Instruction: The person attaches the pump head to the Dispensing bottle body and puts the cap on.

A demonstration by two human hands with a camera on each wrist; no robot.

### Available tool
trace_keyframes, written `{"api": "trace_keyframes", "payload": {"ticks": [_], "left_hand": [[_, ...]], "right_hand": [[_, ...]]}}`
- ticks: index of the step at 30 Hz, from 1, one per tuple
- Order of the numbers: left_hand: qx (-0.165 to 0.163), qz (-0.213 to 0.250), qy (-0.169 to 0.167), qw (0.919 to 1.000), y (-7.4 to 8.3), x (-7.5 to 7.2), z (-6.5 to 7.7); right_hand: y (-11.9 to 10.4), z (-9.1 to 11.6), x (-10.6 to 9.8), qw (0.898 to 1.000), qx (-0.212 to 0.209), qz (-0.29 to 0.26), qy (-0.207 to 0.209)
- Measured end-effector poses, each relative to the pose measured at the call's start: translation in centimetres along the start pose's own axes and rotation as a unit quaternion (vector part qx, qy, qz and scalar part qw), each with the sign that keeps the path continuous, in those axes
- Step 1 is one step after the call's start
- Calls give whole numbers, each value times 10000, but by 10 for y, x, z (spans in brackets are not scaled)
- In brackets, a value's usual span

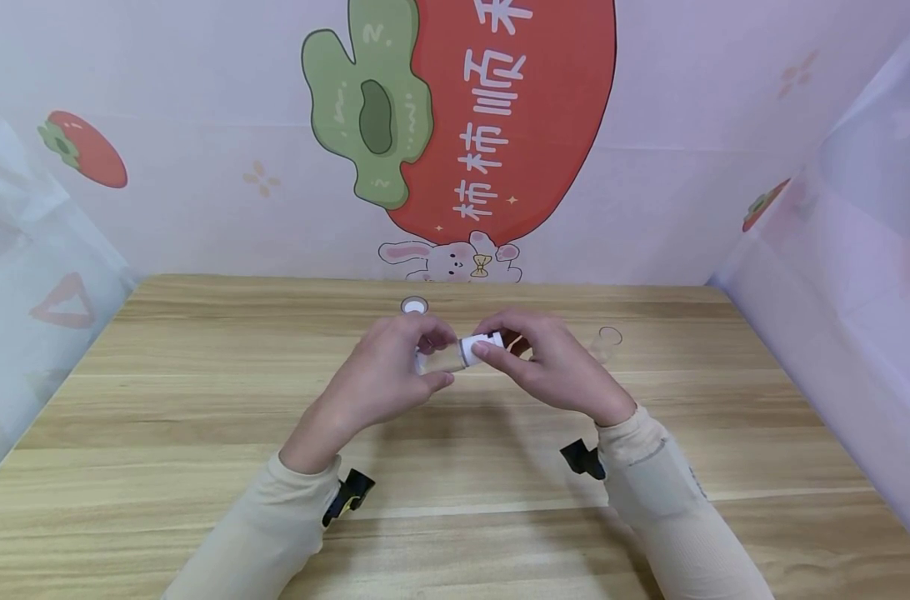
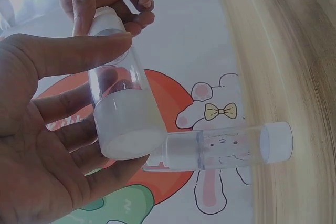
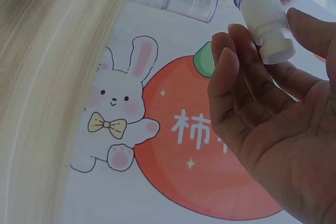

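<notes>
My left hand [image 1: 380, 367] grips a small clear pump bottle [image 2: 131, 121] round its transparent body, thumb on one side and fingers curled on the other. The bottle has a white base and lies nearly level in the head view. At its other end, my right hand [image 1: 556, 362] pinches the white pump top [image 3: 261, 11] between thumb and fingers. The right wrist view shows the narrow nozzle head [image 3: 277, 51] sticking out past the fingers, uncovered.
A second clear bottle [image 2: 226, 148] with a white base and a clear cap stands upright near the table's back edge. A loose transparent cap [image 1: 608, 337] stands on the wooden table [image 1: 455, 500], right of the right hand. A printed cloth [image 1: 200, 217] hangs behind.
</notes>
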State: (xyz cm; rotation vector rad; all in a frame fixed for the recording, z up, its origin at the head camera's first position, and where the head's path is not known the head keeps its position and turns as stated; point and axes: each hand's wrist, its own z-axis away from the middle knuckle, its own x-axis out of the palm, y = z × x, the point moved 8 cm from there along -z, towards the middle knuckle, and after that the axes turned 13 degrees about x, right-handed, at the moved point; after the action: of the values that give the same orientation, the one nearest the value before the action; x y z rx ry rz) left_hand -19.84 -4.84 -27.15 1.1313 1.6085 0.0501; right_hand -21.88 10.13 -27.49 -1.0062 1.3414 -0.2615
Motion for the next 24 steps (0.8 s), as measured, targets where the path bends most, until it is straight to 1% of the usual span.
{"api": "trace_keyframes", "payload": {"ticks": [6, 11, 18, 24], "left_hand": [[116, -338, 160, 9992, 3, -2, 0], [273, -486, 280, 9981, 5, -4, -1], [401, -712, 332, 9961, 8, -5, -1], [478, -874, 358, 9944, 11, -6, -1]], "right_hand": [[2, -2, 2, 9998, 207, 62, 50], [5, -2, 2, 9994, 319, 88, 74], [7, -2, 3, 9987, 472, 163, 73], [8, -2, 3, 9985, 533, 112, 54]]}}
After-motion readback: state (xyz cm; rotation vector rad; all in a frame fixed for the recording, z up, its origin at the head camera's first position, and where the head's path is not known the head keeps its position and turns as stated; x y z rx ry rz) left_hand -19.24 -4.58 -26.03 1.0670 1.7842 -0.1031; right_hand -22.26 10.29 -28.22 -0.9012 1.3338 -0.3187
